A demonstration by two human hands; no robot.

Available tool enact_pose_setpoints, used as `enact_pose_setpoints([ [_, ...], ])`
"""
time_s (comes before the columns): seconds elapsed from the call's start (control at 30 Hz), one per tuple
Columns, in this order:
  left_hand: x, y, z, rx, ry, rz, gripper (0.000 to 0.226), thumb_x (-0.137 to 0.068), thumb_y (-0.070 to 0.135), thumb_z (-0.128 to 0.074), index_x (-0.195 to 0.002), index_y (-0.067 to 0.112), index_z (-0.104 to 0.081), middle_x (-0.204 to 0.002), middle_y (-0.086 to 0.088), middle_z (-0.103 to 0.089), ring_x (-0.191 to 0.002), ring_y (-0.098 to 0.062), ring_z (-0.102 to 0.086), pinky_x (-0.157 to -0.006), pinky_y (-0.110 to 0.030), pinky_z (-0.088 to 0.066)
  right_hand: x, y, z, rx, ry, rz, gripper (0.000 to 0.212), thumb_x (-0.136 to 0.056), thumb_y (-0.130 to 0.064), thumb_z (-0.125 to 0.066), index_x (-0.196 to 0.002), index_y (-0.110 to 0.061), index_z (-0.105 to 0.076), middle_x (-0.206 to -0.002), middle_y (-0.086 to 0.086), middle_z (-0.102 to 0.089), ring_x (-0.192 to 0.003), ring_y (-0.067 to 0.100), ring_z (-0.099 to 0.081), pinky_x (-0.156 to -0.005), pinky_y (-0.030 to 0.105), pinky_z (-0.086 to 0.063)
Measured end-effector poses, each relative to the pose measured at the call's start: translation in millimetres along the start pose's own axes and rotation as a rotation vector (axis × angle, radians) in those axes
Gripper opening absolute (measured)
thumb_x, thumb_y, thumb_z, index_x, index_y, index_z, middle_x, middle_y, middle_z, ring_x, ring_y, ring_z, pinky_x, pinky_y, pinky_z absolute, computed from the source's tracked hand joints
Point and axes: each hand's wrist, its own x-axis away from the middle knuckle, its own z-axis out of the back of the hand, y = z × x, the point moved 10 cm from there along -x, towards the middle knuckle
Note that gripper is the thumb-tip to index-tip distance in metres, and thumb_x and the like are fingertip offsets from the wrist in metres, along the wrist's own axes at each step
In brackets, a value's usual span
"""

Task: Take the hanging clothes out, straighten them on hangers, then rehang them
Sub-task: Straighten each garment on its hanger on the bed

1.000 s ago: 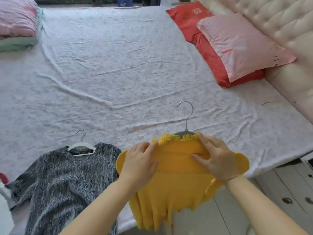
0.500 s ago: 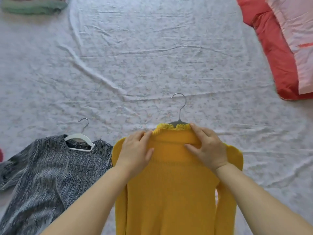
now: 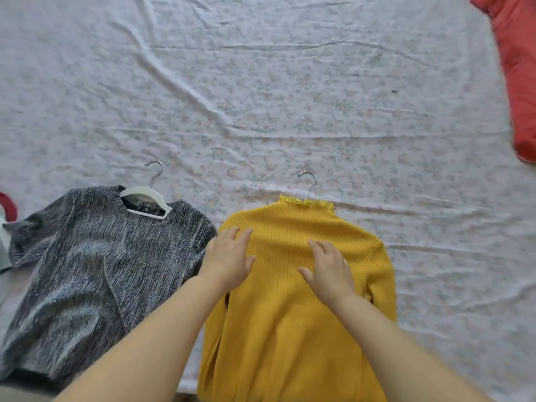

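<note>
We see a mustard-yellow ribbed knit sweater point(image 3: 290, 300) with a frilled high neck lying face up on the white, faintly flowered bed sheet point(image 3: 290, 97), and only the thin metal hook point(image 3: 309, 184) of its hanger pokes out past the collar. Both hands lie on it with fingers straight and spread, gripping nothing: the left hand point(image 3: 229, 256) is at the garment's left shoulder edge, and the right hand point(image 3: 330, 271) is on the chest. We cannot quite tell whether the palms press down or only skim the knit. Just beside it, on the left, a grey marled knit sweater point(image 3: 95, 262) lies on a white plastic hanger point(image 3: 145, 198), its near sleeve almost touching the left hand. A red pillow point(image 3: 516, 68) sits well apart at the far right. We judge this to be the straightening step, with rehanging not yet done. The hanger's body is hidden under the knit, so a hard downward stroke could pull a shoulder off its arm unnoticed. The ribbing may also stretch or skew if the two hands pull unevenly. A wide sweep of the left hand could catch and rumple the grey sleeve. The yellow hem lies near the sheet's front edge, so a tug that way might slide the sweater off.
</note>
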Motion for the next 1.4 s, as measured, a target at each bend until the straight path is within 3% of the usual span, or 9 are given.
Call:
enact_pose_setpoints([
  [0.3, 94, -17, 68, -0.029, 0.064, 0.015, 0.062, -0.089, 0.041, -0.050, -0.143, 0.021, -0.027, -0.141, -0.006, -0.036, -0.130, -0.024, -0.033, -0.103, -0.037, -0.029, 75, -86, 39, 0.016, -0.034, 0.121, 0.064, -0.091, -0.041, -0.053, -0.145, -0.018, -0.027, -0.145, 0.000, -0.032, -0.133, 0.019, -0.029, -0.107, 0.033, -0.028],
  [0.47, 159, -65, 106, -0.002, 0.119, 0.098, 0.061, -0.091, 0.038, -0.048, -0.144, 0.019, -0.024, -0.145, -0.007, -0.031, -0.133, -0.024, -0.028, -0.105, -0.038, -0.025, 110, -159, 50, 0.057, -0.029, 0.219, 0.061, -0.092, -0.040, -0.053, -0.144, -0.019, -0.028, -0.144, -0.001, -0.033, -0.133, 0.019, -0.030, -0.106, 0.034, -0.031],
  [0.67, 240, -159, 134, 0.005, 0.163, 0.190, 0.061, -0.093, 0.040, -0.045, -0.145, 0.018, -0.022, -0.143, -0.005, -0.033, -0.132, -0.023, -0.029, -0.107, -0.039, -0.025, 151, -265, 37, 0.153, -0.030, 0.321, 0.059, -0.089, -0.037, -0.055, -0.141, -0.020, -0.033, -0.141, 0.001, -0.037, -0.129, 0.021, -0.035, -0.102, 0.031, -0.032],
  [1.1, 407, -423, 158, 0.089, 0.239, 0.329, 0.047, -0.089, 0.038, -0.045, -0.132, 0.021, -0.038, -0.128, -0.004, -0.046, -0.117, -0.027, -0.044, -0.096, -0.038, -0.033, 229, -516, -72, 0.207, -0.123, 0.411, 0.062, -0.092, -0.039, -0.052, -0.145, -0.021, -0.025, -0.145, 0.001, -0.033, -0.132, 0.022, -0.034, -0.105, 0.036, -0.034],
  [1.4, 425, -544, 189, 0.117, 0.263, 0.393, 0.053, -0.091, 0.039, -0.045, -0.139, 0.022, -0.031, -0.136, -0.001, -0.039, -0.126, -0.022, -0.035, -0.103, -0.037, -0.026, 214, -647, -105, 0.203, -0.114, 0.498, 0.060, -0.092, -0.036, -0.052, -0.144, -0.019, -0.028, -0.144, 0.001, -0.035, -0.131, 0.021, -0.034, -0.105, 0.032, -0.034],
])
